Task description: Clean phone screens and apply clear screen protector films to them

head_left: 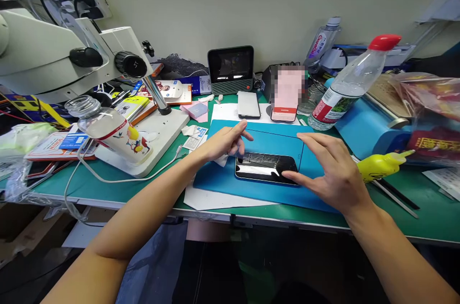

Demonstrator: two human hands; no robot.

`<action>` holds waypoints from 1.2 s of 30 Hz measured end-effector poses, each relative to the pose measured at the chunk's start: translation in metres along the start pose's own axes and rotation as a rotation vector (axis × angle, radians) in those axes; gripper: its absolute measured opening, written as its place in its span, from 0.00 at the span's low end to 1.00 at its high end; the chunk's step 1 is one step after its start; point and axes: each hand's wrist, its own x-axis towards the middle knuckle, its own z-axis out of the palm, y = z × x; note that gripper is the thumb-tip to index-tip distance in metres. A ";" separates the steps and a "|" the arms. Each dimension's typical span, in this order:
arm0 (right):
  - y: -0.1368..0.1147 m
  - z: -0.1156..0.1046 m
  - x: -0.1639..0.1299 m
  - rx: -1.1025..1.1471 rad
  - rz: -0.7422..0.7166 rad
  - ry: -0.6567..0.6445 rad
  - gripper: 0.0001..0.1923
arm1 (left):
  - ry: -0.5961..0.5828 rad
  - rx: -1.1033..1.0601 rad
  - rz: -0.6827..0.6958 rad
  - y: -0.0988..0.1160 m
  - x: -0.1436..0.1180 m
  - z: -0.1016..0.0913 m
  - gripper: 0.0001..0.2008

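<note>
A smartphone (262, 170) with a dark, shiny screen lies flat on a blue mat (223, 184). Above it, a clear screen protector (275, 143) with a thin black border stands tilted. My right hand (332, 170) spans the protector's right end, forefinger at the upper corner and thumb low by the phone's screen. Over the left end is my left hand (228, 142), its fingers bent and spread apart. Whether those fingers touch the protector I cannot tell.
A microscope (125, 55) and a glass bottle (115, 131) stand left. Behind the mat are a small display (231, 67), a white phone-like slab (248, 104) and a propped phone (285, 98). To the right are a red-capped bottle (345, 88), a yellow squeeze bottle (381, 166) and tweezers (397, 201).
</note>
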 end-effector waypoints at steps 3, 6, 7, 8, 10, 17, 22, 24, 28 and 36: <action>0.001 -0.002 -0.008 0.092 0.131 -0.079 0.36 | 0.065 0.153 0.052 0.003 -0.004 -0.002 0.40; 0.005 -0.004 -0.015 0.152 0.225 -0.160 0.34 | 0.085 0.312 0.125 0.007 -0.006 -0.006 0.37; 0.007 -0.005 -0.016 0.163 0.242 -0.181 0.33 | 0.062 0.365 0.147 0.009 -0.006 -0.007 0.36; 0.008 -0.006 -0.017 0.172 0.257 -0.198 0.33 | 0.032 0.420 0.172 0.010 -0.007 -0.008 0.35; 0.011 -0.008 -0.019 0.191 0.291 -0.221 0.32 | -0.030 0.541 0.235 0.012 -0.011 -0.011 0.31; 0.017 -0.007 -0.025 0.257 0.421 -0.323 0.32 | -0.090 0.855 0.438 -0.004 -0.033 -0.010 0.40; 0.020 -0.004 -0.028 0.277 0.445 -0.367 0.32 | -0.105 0.917 0.460 -0.013 -0.037 -0.011 0.42; 0.021 -0.004 -0.028 0.273 0.444 -0.370 0.32 | -0.122 0.919 0.453 -0.013 -0.036 -0.012 0.41; 0.020 -0.004 -0.029 0.260 0.424 -0.369 0.32 | -0.141 0.900 0.435 -0.014 -0.037 -0.013 0.37; 0.021 -0.003 -0.030 0.214 0.373 -0.389 0.33 | -0.150 0.867 0.366 -0.013 -0.038 -0.012 0.35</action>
